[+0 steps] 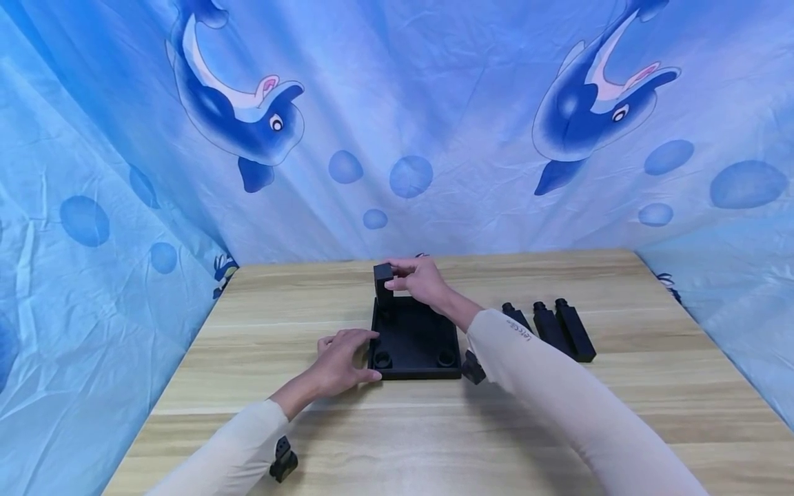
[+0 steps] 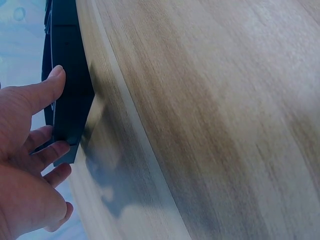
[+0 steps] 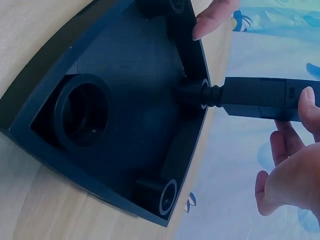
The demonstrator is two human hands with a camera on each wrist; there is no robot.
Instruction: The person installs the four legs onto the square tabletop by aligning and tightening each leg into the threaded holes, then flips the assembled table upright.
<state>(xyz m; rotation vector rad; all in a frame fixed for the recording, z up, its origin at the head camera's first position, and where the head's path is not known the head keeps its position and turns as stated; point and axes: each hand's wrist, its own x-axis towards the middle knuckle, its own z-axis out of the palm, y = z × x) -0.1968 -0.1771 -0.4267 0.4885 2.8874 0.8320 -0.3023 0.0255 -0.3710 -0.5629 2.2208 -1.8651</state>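
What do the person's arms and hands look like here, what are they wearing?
Both hands, the left hand and the right hand, are bare, without gloves or rings showing. Both arms wear long, close-fitting cream sleeves to the wrist. The right sleeve carries small dark lettering near the cuff.

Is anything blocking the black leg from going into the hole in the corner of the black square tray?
Nothing visible does. The right hand holds the black rectangular plastic leg, whose round peg already sits in the far corner socket of the black square plastic base. The left hand touches only the base's near left edge.
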